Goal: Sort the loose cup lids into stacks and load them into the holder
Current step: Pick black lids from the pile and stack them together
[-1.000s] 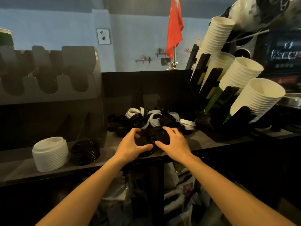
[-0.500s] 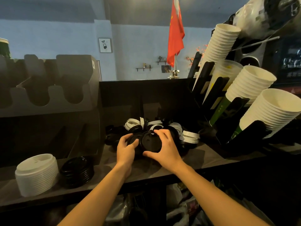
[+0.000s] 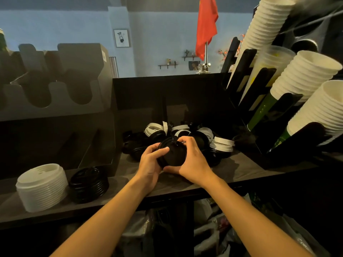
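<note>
left hand [image 3: 150, 162] and right hand [image 3: 193, 164] meet above the near part of the dark counter [image 3: 241, 169], both clamped on a small stack of black lids [image 3: 173, 154] held tilted between them. the left thumb lies across the top lid, its fingers curled under the left side; the right hand's fingers wrap over the far rim and its thumb hooks under the near edge. just beyond the hands sits the loose pile of lids [image 3: 221, 144], black and white mixed, lying at all angles. on the counter to the left stand two sorted stacks side by side: a tall white lid stack [image 3: 41, 186] at the far left and a shorter black lid stack [image 3: 89, 184] just right of it. the grey holder [image 3: 55, 86] with u-shaped slots rises behind them. tilted columns of white paper cups [image 3: 306, 75] fill a black rack on the right, and a red flag [image 3: 207, 25] stands far back
</note>
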